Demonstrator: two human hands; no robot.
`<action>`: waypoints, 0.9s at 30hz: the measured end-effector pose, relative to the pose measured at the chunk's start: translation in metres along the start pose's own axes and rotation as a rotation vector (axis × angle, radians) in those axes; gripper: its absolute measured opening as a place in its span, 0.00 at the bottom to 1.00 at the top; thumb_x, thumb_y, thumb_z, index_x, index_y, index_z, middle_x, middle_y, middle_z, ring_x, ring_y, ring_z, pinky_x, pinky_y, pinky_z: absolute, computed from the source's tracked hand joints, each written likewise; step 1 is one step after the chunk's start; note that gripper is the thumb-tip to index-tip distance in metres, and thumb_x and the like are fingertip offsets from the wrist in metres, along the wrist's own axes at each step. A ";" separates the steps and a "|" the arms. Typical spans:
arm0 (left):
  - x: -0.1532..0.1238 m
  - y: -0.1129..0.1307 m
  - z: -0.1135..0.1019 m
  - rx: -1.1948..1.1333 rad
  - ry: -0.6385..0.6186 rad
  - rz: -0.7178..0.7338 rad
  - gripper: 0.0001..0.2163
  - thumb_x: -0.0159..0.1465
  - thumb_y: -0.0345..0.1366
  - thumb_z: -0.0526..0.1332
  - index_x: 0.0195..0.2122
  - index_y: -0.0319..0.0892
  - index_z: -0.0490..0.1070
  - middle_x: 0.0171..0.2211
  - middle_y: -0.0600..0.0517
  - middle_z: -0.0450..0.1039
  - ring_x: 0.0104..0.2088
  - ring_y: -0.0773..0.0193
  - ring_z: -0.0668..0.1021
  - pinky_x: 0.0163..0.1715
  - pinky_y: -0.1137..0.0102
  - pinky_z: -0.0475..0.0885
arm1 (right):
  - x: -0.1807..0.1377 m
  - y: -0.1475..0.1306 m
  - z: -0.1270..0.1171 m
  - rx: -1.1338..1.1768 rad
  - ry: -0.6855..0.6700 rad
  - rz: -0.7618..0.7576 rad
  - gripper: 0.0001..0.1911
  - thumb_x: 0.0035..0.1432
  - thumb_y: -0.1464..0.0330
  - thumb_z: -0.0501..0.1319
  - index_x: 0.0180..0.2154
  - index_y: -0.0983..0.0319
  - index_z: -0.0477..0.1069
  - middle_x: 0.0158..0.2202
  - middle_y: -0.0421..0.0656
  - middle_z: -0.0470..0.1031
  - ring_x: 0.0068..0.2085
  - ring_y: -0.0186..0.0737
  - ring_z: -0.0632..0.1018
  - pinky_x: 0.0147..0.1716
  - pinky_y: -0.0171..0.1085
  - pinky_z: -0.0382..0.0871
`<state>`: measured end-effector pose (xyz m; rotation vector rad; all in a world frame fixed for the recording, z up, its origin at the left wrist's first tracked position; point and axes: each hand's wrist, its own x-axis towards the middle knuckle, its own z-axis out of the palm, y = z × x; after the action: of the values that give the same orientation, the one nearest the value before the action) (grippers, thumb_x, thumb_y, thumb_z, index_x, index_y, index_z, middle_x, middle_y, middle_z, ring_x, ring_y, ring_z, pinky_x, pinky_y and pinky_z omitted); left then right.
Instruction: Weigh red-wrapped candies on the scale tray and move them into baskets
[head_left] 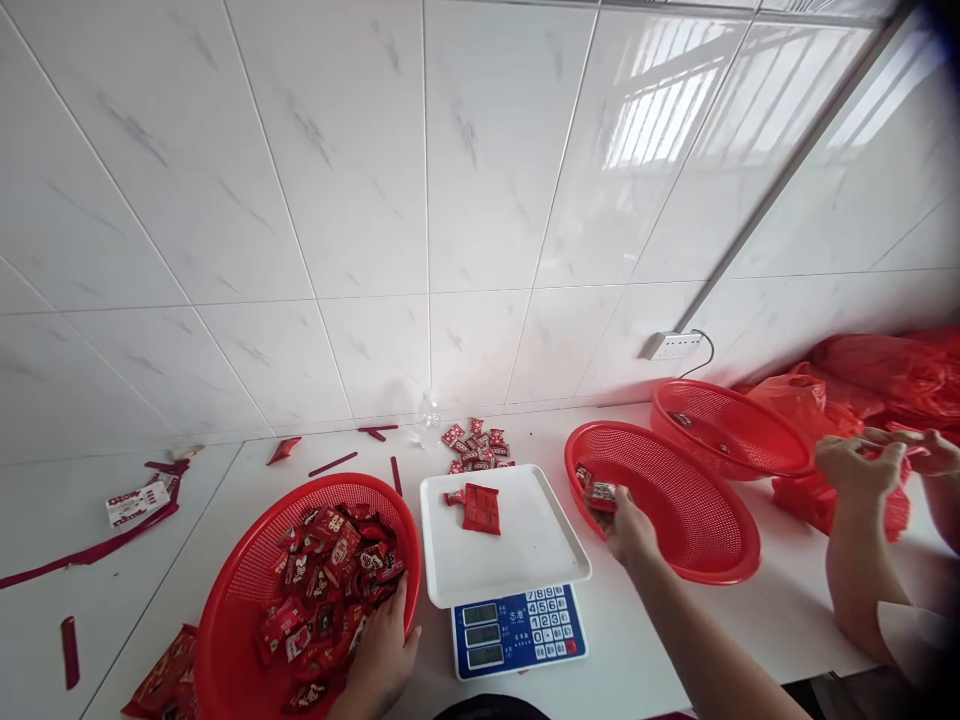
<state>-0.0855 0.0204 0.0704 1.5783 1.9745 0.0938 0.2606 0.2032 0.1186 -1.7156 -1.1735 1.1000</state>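
My left hand grips the right rim of a red plastic basket, its thumb outside and its fingers on the inner side. Many small red snack packets fill that basket. Over the left end of a second red basket, my right hand is closed on a small red-and-white packet; another packet lies just behind it. Between my hands stands a digital scale with a white tray. On the tray rest a flat red packet and a smaller red packet.
Behind the scale lies a pile of small packets beside a clear plastic bottle. A third red basket stands right, near red plastic bags. Another person's hands work there. A power strip is on the tiled wall.
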 end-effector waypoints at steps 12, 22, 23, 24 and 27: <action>-0.006 0.007 -0.005 0.053 0.012 -0.043 0.30 0.60 0.25 0.49 0.65 0.38 0.46 0.60 0.44 0.60 0.59 0.57 0.63 0.59 0.62 0.51 | -0.005 0.009 0.057 -0.149 -0.058 0.144 0.25 0.60 0.64 0.58 0.58 0.59 0.58 0.63 0.48 0.53 0.61 0.53 0.59 0.57 0.59 0.52; 0.003 -0.022 -0.036 0.199 0.068 -0.120 0.30 0.59 0.23 0.47 0.64 0.40 0.51 0.58 0.45 0.64 0.58 0.59 0.64 0.60 0.58 0.46 | -0.020 0.014 0.023 -0.023 -0.404 0.542 0.34 0.54 0.50 0.59 0.54 0.68 0.62 0.47 0.58 0.74 0.45 0.54 0.77 0.40 0.49 0.75; 0.004 -0.025 -0.038 0.206 0.073 -0.119 0.29 0.59 0.23 0.47 0.64 0.40 0.51 0.58 0.45 0.64 0.58 0.59 0.64 0.60 0.58 0.47 | -0.023 0.014 0.022 0.009 -0.431 0.567 0.35 0.53 0.50 0.60 0.54 0.68 0.60 0.46 0.57 0.75 0.44 0.54 0.78 0.39 0.48 0.76; 0.004 -0.028 -0.039 0.213 0.078 -0.119 0.29 0.60 0.23 0.47 0.63 0.40 0.52 0.58 0.45 0.64 0.58 0.59 0.64 0.60 0.58 0.47 | -0.025 0.014 0.022 0.036 -0.450 0.585 0.36 0.53 0.50 0.60 0.55 0.69 0.59 0.46 0.57 0.75 0.43 0.53 0.78 0.38 0.47 0.76; 0.004 -0.032 -0.041 0.241 0.091 -0.127 0.28 0.60 0.22 0.46 0.63 0.39 0.53 0.58 0.45 0.64 0.58 0.59 0.65 0.60 0.57 0.48 | -0.027 0.014 0.024 0.081 -0.473 0.616 0.37 0.52 0.51 0.62 0.55 0.69 0.58 0.46 0.58 0.74 0.42 0.52 0.79 0.39 0.45 0.76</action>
<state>-0.1337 0.0274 0.0890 1.6152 2.2203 -0.1299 0.2366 0.1769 0.1041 -1.8603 -0.8506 1.9814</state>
